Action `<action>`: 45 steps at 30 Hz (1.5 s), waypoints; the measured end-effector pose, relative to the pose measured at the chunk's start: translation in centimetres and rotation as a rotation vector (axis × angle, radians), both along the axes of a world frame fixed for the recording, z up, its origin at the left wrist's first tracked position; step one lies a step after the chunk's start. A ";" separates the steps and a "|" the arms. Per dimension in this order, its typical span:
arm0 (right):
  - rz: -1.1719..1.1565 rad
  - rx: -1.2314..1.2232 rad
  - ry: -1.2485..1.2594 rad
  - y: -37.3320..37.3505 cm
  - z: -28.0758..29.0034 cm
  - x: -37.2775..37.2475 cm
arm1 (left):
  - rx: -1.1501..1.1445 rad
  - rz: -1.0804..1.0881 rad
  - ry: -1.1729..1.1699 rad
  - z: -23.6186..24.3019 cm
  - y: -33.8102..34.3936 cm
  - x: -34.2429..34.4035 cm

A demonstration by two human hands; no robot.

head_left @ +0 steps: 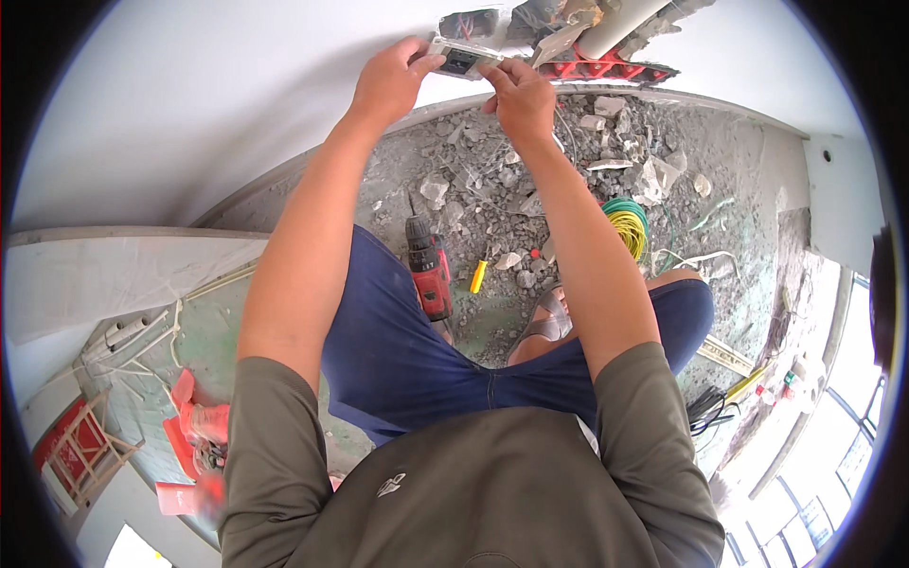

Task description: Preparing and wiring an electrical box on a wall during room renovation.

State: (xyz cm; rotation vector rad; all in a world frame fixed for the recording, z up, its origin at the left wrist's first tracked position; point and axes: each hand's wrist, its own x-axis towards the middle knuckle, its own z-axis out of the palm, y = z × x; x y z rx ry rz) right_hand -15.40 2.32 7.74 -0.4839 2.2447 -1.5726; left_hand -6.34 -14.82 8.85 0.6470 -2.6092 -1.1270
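At the wall, I hold a small rectangular electrical faceplate (461, 61) with a pale frame and a dark middle. My left hand (390, 79) pinches its left end between thumb and fingers. On the right end, the thumb and fingers of my right hand (523, 100) are closed. Just beyond the plate, a recessed wall box (469, 24) with thin wires inside opens in the white wall. Whether the plate is joined to those wires cannot be made out.
Broken-open wall with a pale pipe (620, 26) and red plastic pieces (606, 68) lies right of the box. Below are rubble (478, 156), a red-black cordless drill (429, 270), a yellow-handled tool (478, 276) and a green-yellow wire coil (627, 230). Red items (194, 426) sit at left.
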 end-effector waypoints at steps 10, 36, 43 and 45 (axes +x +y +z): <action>-0.206 -0.638 -0.791 -1.8 -3.6 1.5 | -0.662 0.022 -0.055 4.6 4.6 -3.0; 0.554 0.376 1.648 2.0 8.1 -1.0 | -0.152 -0.006 0.048 2.1 1.4 -1.4; 0.655 0.576 1.534 2.7 9.0 -0.1 | -0.174 -0.006 -0.104 5.1 2.9 -2.4; 0.659 0.547 1.390 1.8 9.4 1.9 | -0.215 -0.016 0.009 2.6 0.4 -1.9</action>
